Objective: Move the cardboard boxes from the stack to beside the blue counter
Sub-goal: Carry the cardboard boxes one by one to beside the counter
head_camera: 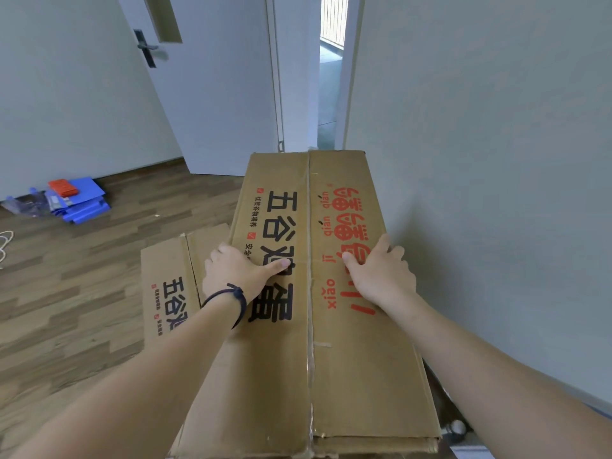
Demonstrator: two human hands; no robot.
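A large brown cardboard box [308, 359] with black and red printed characters and a taped middle seam fills the centre of the view, close to the right wall. My left hand [236, 271] grips its left edge, thumb lying flat on the top and fingers wrapped over the side. At the opposite edge my right hand [381, 273] holds the box the same way, thumb on the top face. A second, lower cardboard box [172, 279] with the same black print sits to the left, partly hidden behind my left arm. No blue counter is in view.
Wooden floor [82, 293] spreads to the left. Blue folders with a red item [77, 198] lie by the far left wall. A white door [212, 94] stands ajar ahead, with a narrow doorway gap [329, 77]. The pale wall [480, 160] runs close on the right.
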